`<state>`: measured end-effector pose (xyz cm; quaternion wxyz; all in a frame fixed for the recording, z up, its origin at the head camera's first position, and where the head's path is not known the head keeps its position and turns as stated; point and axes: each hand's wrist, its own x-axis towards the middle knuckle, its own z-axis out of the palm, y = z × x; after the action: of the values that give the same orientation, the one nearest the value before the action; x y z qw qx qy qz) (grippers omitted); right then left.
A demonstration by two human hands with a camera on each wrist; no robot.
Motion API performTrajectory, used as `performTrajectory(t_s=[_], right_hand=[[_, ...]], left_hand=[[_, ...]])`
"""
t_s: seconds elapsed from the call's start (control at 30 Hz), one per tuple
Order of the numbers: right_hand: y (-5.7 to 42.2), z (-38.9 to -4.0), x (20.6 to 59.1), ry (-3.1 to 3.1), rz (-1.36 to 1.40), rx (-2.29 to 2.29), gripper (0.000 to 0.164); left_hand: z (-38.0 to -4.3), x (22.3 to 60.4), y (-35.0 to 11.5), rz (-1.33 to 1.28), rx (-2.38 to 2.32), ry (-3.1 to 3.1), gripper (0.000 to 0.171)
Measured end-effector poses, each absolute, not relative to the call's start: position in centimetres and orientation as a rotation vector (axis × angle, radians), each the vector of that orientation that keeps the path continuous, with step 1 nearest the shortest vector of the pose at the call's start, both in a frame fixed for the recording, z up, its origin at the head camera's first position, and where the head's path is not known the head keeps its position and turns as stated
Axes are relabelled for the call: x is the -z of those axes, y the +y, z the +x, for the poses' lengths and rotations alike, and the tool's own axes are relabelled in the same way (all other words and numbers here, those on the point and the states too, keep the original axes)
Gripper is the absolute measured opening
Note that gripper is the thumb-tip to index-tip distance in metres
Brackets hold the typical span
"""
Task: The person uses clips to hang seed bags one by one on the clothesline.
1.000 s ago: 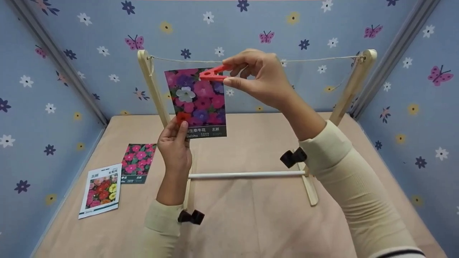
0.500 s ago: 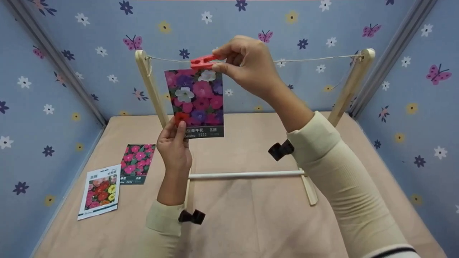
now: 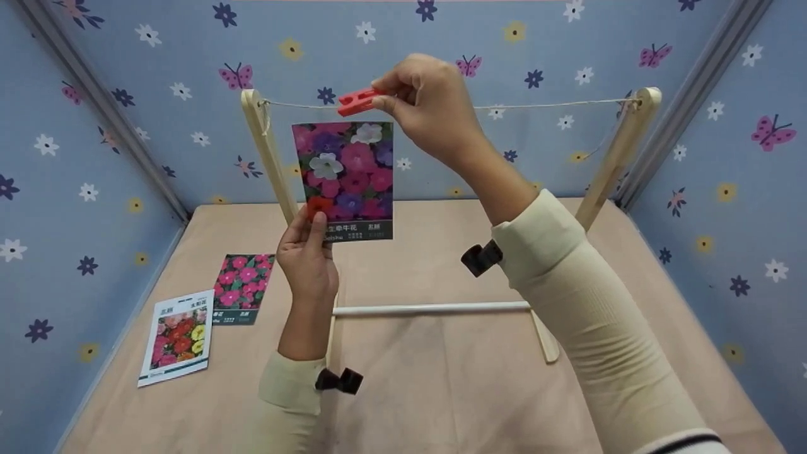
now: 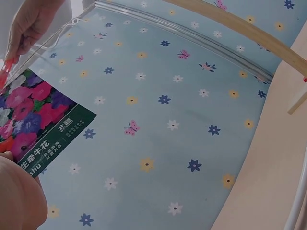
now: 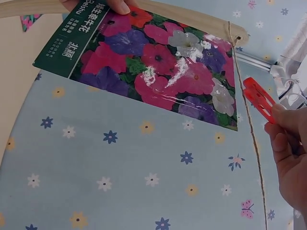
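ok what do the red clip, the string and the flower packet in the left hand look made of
Red clip: probably plastic; smooth, evenly red, moulded-looking.
String: likely natural-fibre twine; thin, tan and matt.
Held flower packet: glossy coated paper or plastic film; white glare streaks its printed face, but which one stays open.

Shows magenta, violet, white and red blooms, plus dark green with white lettering, on the glossy rectangular paper packet [image 3: 353, 170]. Has solid red on the small plastic clothespin [image 3: 357, 101], pale tan on the thin twine string [image 3: 555, 103] and pale honey on the flat wooden posts [image 3: 608, 164]. Repeats vivid pink flowers among green leaves on the green-banded rectangular card [image 3: 244, 280], and red, yellow and pink blooms inside white on the white-bordered rectangular packet [image 3: 178, 339]. Scatters white, yellow and navy flowers with pink butterflies across the light blue wall [image 3: 429, 44].
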<state>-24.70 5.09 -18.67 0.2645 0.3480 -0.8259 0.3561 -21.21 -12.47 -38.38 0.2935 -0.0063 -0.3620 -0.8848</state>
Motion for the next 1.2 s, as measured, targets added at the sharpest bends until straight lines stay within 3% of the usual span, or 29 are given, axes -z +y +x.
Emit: performTrajectory(t_s=[0.9, 1.2], right_hand=[[4.60, -24.71, 18.73, -2.402, 0.959, -0.863, 0.020], [5.05, -24.93, 18.54, -2.432, 1.026, -0.815, 0.029]], left_hand=[[-21.95, 37.81, -12.12, 0.028, 2.394, -0.831, 0.019], [-22.08, 37.89, -11.80, 0.030, 2.404, -0.797, 0.020]])
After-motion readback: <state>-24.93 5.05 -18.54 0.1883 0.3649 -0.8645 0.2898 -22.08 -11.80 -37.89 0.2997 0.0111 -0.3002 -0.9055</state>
